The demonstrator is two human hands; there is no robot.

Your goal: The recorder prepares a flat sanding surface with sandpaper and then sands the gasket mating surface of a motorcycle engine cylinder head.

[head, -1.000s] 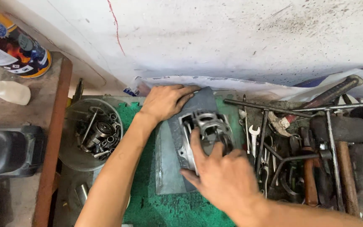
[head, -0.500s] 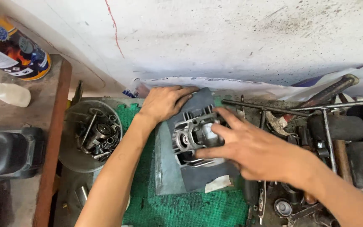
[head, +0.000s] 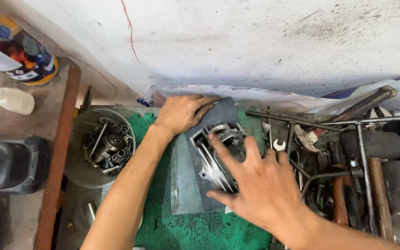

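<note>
the right hand has slid back over the finned silver metal engine part, fingers spread flat on it, not clamped. the left hand still presses the dark grey sheet under it, on the green mat. the part's right side is hidden.

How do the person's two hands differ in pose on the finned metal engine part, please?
The left hand lies flat on the dark grey sheet at the far side of the finned metal engine part; the right hand spreads its fingers over the part's near side. Both are bare and open.
</note>
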